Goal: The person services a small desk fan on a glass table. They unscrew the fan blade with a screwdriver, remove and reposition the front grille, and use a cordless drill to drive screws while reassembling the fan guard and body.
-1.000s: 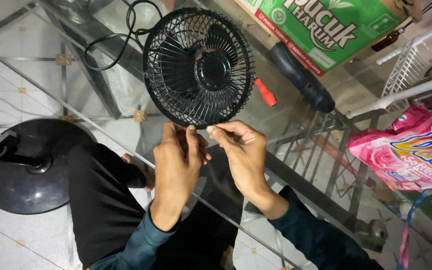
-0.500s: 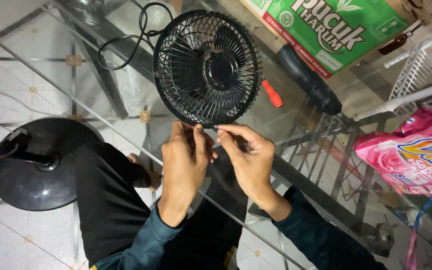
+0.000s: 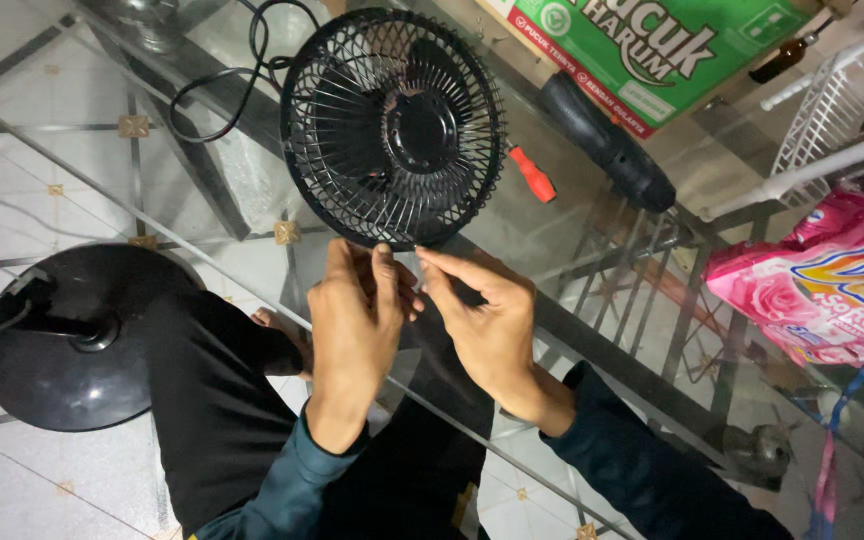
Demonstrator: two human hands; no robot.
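1. Left hand and right hand, side by side, fingertips pinched closed on the near lower rim of the small round black wire-cage fan, which lies on the glass tabletop.
2. Progress, judged: the cage appears whole and seated; work at its rim seems unfinished.
3. Right, near: pink glossy soft pouch with coloured print.
4. Beyond the fan: red-handled screwdriver, black cylindrical tool.
5. Farthest: green rectangular carton with white lettering.
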